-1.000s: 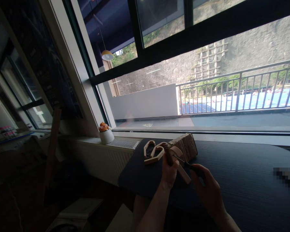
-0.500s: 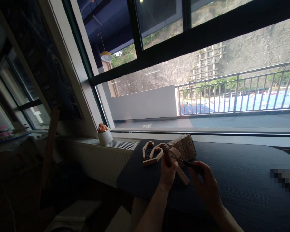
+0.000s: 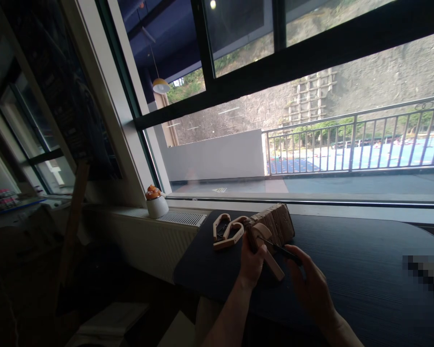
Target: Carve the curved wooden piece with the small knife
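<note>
Dimly lit indoors; a large dark-framed glass window, bright with daylight, beyond a black round-cornered counter; pale ribbed radiator along its left edge.

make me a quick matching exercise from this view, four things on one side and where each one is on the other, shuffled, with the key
Column one
1. dark-handled tool
2. white pot
3. pale wooden frames
4. yellow lamp

Column two
A. lying on the dark table
B. hanging, seen through the window
C. held in the right hand
D. standing on the radiator

Right pairs: 1-C, 2-D, 3-A, 4-B
</note>
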`<state>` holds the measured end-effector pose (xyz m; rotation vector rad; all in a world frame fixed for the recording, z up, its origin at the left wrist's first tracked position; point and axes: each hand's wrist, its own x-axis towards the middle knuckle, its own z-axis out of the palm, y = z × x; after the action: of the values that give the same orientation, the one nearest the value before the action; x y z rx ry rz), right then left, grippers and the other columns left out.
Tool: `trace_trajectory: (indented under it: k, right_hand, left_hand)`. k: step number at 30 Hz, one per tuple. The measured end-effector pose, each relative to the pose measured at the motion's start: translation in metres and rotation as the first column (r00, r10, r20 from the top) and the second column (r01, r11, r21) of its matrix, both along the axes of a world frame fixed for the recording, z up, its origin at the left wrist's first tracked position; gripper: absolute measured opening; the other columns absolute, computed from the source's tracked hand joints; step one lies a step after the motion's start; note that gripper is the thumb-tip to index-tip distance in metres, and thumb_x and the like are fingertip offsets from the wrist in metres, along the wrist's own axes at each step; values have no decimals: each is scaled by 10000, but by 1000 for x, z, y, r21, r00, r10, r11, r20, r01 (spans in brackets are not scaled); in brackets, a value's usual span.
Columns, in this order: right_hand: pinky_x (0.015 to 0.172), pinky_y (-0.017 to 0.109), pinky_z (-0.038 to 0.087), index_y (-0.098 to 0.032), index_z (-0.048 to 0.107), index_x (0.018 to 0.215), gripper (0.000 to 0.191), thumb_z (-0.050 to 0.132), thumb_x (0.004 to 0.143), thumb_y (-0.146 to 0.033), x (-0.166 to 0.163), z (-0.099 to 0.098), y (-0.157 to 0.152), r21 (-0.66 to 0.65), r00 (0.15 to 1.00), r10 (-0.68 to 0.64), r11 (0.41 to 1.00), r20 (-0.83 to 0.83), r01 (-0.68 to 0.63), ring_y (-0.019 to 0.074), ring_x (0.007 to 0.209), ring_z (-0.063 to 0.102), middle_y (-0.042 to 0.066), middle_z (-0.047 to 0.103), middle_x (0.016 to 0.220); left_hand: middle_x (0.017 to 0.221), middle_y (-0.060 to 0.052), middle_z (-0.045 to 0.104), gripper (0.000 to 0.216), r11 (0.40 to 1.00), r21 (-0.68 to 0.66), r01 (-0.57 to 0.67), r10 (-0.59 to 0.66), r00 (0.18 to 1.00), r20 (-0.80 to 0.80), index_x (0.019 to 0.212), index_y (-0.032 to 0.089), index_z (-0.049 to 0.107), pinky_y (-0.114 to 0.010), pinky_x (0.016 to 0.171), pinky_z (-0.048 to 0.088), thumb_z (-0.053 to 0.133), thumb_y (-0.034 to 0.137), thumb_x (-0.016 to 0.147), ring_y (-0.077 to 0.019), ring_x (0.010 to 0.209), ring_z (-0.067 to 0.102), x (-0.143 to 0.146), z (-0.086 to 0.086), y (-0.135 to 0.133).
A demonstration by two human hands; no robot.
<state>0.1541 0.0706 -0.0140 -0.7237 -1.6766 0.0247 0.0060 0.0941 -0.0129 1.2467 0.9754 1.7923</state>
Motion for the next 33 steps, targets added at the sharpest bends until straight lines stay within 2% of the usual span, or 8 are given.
trace_trajectory:
  k: [5, 10, 16, 18, 24, 27, 31, 33]
  right_hand:
    - [689, 286, 554, -212, 468, 1233, 343, 477, 890, -224, 0, -5, -1, -19, 998, -24, 1000, -65, 23, 191, 850, 668, 71, 670, 1014]
    - [691, 285, 539, -237, 558, 1120, 282, 562, 841, -197, 0, 0, -4, 57, 999, -3, 998, -49, 6, 176, 810, 649, 42, 660, 930]
    - [605, 274, 519, -233, 579, 1083, 255, 559, 835, -178, 0, 7, -8, 36, 993, 25, 999, -116, -21, 153, 698, 613, 20, 615, 831]
    - [618, 281, 523, -233, 577, 1084, 252, 541, 841, -175, 0, 7, -9, 34, 992, 47, 998, -113, -43, 163, 727, 619, 27, 616, 847]
    - [766, 338, 528, -223, 499, 1229, 349, 457, 884, -186, 4, 13, -5, 31, 999, 28, 999, -44, -26, 213, 956, 616, 87, 623, 1076]
    - [722, 307, 538, -221, 517, 1200, 318, 484, 884, -214, 10, 18, 0, 18, 1000, 2, 1000, 8, -2, 199, 902, 641, 77, 649, 1046]
    - [609, 260, 542, -228, 588, 1080, 227, 526, 871, -288, 17, 20, 2, -27, 996, -50, 998, 75, 52, 168, 700, 671, 29, 700, 874]
    - [601, 254, 538, -232, 612, 1032, 201, 548, 856, -305, 17, 20, 0, -27, 994, -72, 997, 79, 75, 161, 669, 667, 19, 703, 844]
  left_hand:
    - [1033, -41, 635, 456, 1000, 0, 7, -7, 1000, -13, 1165, 201, 505, -292, 819, 456, 637, 216, 729, -197, 950, 586, 0, -1, 1]
    - [1059, -50, 631, 479, 1000, -12, -4, 4, 1000, -23, 1187, 194, 498, -300, 855, 446, 634, 203, 728, -207, 982, 582, 1, 2, -2]
    - [1035, -54, 640, 463, 1000, -27, -13, 12, 999, -32, 1172, 187, 515, -284, 819, 456, 636, 211, 726, -203, 950, 589, 1, 4, -3]
    - [1022, -52, 646, 458, 1000, -26, -15, 14, 1000, -20, 1161, 190, 526, -282, 808, 459, 643, 226, 720, -200, 933, 593, 1, 3, -3]
    - [1039, -51, 647, 471, 1000, 7, 4, -4, 1000, 11, 1157, 202, 535, -301, 841, 450, 662, 240, 705, -208, 959, 589, 1, 1, -2]
    - [1048, -54, 643, 473, 1000, 1, -1, 1, 1000, 0, 1165, 197, 532, -307, 854, 445, 657, 230, 711, -212, 977, 584, 1, 0, -1]
    - [1066, -49, 636, 470, 1000, 2, -4, 4, 1000, 6, 1162, 201, 532, -304, 869, 442, 654, 216, 708, -205, 981, 582, 1, -2, 1]
    - [1069, -49, 633, 479, 1000, 4, 3, -3, 1000, 13, 1169, 205, 524, -298, 859, 447, 653, 215, 709, -203, 978, 583, 1, -3, 2]
